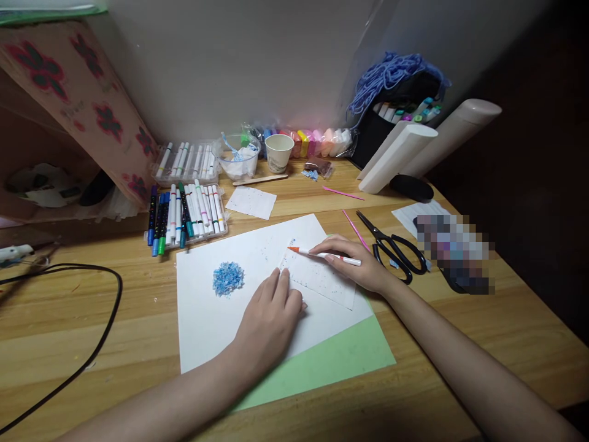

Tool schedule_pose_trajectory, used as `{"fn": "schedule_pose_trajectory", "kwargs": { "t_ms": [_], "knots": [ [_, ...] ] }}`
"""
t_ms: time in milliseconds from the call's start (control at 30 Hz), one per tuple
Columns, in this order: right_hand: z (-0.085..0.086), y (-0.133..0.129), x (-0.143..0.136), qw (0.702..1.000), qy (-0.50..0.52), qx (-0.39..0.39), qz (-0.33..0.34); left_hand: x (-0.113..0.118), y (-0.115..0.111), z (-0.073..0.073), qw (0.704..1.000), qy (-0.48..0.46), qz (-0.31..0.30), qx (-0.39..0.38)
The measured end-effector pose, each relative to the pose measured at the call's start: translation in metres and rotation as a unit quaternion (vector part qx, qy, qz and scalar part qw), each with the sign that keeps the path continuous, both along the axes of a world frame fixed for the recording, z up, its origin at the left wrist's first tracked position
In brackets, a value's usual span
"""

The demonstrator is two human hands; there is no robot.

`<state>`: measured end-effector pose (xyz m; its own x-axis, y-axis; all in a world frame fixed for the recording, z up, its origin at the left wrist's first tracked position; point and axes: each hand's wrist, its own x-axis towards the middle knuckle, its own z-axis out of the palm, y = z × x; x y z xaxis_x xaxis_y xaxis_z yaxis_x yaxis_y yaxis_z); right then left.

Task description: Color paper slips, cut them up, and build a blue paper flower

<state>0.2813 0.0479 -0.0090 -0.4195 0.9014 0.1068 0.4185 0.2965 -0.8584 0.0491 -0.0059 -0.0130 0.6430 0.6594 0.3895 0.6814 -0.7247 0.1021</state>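
My right hand (352, 263) is closed around a white marker (343, 258) whose orange tip touches a small white paper (317, 276) near its upper left corner. Beside it, my left hand (276, 307) presses down with its fingertips on the small paper's left edge, fingers apart and holding nothing. Both lie over a large white sheet (202, 331), with a green sheet (322, 368) partly under it. A round pile of blue shreds (228, 279) sits on the large sheet, left of my hands. Tiny blue specks dot the small paper.
Black scissors (391, 245) and pink strips (355, 229) lie to the right. Marker trays (184, 212), a plastic bowl (238, 159) and a paper cup (278, 153) stand behind. A black cable (115, 307) loops at the left. White rolls (398, 159) stand at the back right.
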Motion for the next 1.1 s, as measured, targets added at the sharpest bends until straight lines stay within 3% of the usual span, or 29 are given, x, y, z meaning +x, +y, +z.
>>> {"fn": "schedule_pose_trajectory", "kwargs": {
  "t_ms": [167, 400, 733, 933, 1100],
  "knots": [
    [-0.001, 0.002, 0.006, 1.000, -0.002, 0.015, -0.027, -0.001, 0.000, 0.001, 1.000, 0.006, -0.002, -0.004],
    [0.001, -0.001, 0.007, 0.999, 0.000, -0.010, 0.052, 0.000, 0.000, 0.001, 1.000, 0.022, 0.002, 0.019],
    [-0.001, 0.002, 0.016, 0.999, -0.027, 0.016, -0.032, -0.002, 0.000, 0.000, 1.000, 0.015, -0.002, -0.011],
    [0.006, -0.002, 0.013, 1.000, -0.026, -0.016, 0.009, -0.001, -0.003, -0.002, 1.000, 0.005, 0.011, -0.022],
    [0.009, -0.008, 0.011, 0.996, 0.037, -0.037, -0.067, -0.006, 0.004, 0.003, 0.996, -0.045, 0.042, -0.062]
  ]
}}
